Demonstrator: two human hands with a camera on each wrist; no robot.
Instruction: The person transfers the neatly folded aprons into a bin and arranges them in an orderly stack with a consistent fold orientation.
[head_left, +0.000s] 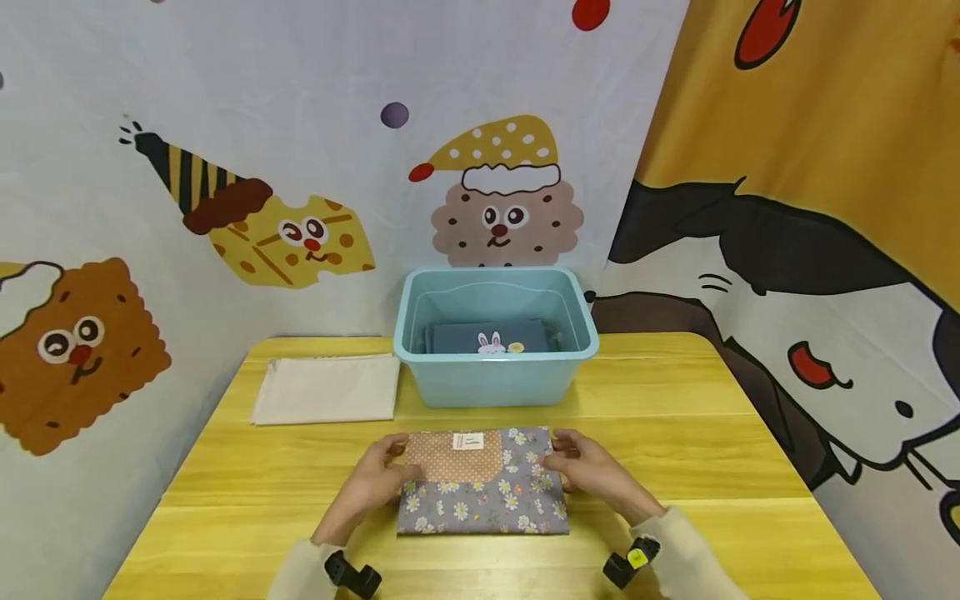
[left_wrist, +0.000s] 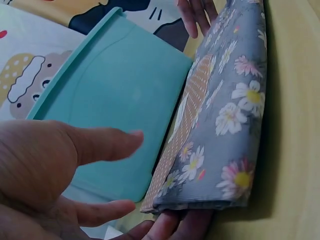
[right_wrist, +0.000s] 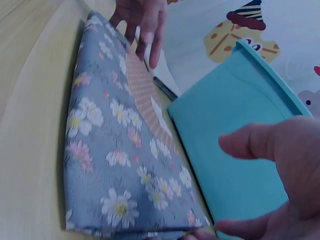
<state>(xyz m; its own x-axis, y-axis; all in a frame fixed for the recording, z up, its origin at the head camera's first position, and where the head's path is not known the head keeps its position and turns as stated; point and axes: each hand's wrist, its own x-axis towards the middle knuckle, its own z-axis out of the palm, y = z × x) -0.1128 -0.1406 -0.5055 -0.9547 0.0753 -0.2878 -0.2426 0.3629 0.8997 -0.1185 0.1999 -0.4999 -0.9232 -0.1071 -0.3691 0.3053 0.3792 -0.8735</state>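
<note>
A folded grey cloth point(head_left: 480, 504) with white daisies lies flat near the front of the table, a tan polka-dot patch point(head_left: 442, 458) and a small white label point(head_left: 468, 442) on its upper side. At its left edge is my left hand point(head_left: 378, 475); the left wrist view has those fingertips point(left_wrist: 192, 222) under the cloth's end and the thumb raised apart from it. My right hand point(head_left: 592, 468) is at the opposite edge. In the right wrist view its thumb point(right_wrist: 247, 142) is spread clear of the fabric, and the other fingertips are mostly hidden beneath the cloth's corner.
A light blue plastic bin point(head_left: 491, 383) stands behind the floral cloth, holding a folded dark blue cloth point(head_left: 457, 337) with a rabbit print. Left of the bin lies a folded cream cloth point(head_left: 326, 390). A printed curtain point(head_left: 322, 100) hangs behind the wooden table point(head_left: 675, 417).
</note>
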